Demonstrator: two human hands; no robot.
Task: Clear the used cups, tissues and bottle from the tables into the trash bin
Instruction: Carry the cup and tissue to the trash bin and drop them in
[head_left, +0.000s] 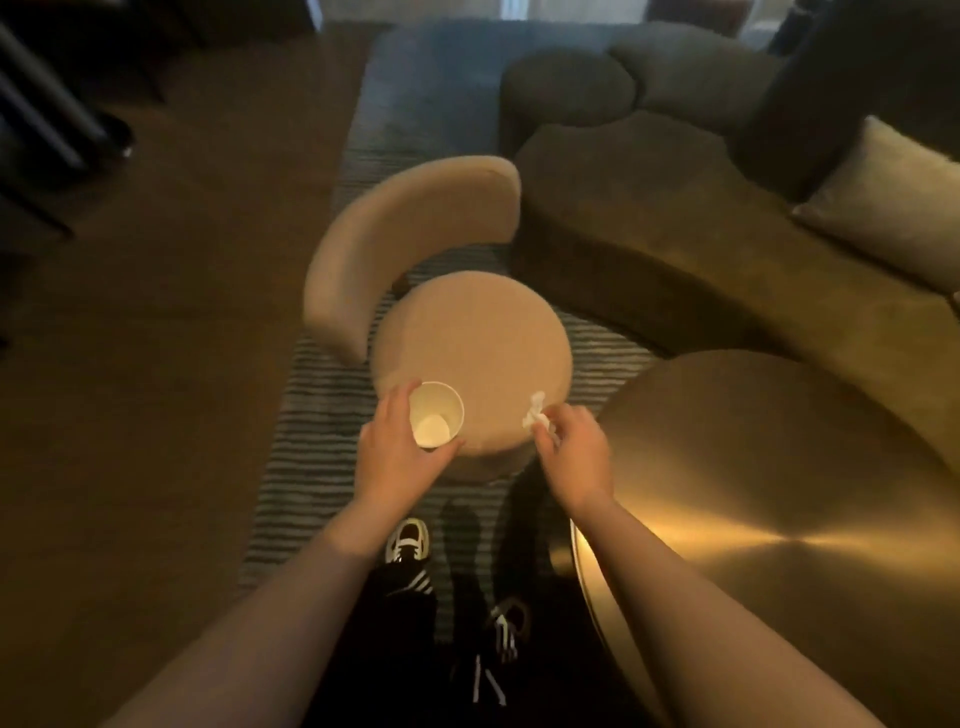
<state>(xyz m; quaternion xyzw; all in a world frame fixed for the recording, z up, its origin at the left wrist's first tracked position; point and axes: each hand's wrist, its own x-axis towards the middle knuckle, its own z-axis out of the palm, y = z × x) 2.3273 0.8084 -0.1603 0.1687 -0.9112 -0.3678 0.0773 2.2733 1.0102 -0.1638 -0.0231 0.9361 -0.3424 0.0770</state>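
Observation:
A white paper cup (435, 415) is upright in my left hand (395, 449), whose fingers wrap its left side and bottom edge; the inside looks empty. My right hand (571, 452) pinches a crumpled white tissue (537, 413) between fingertips. Both hands hover over the near edge of a round beige chair seat (472, 343). No bottle or trash bin is in view.
The chair's curved beige backrest (410, 239) stands beyond the seat. A round brass-coloured table (769, 499) is at my right. A dark curved sofa (675, 208) with a pale cushion (893, 208) lies behind. A striped rug (322, 415) is underfoot, with my feet below.

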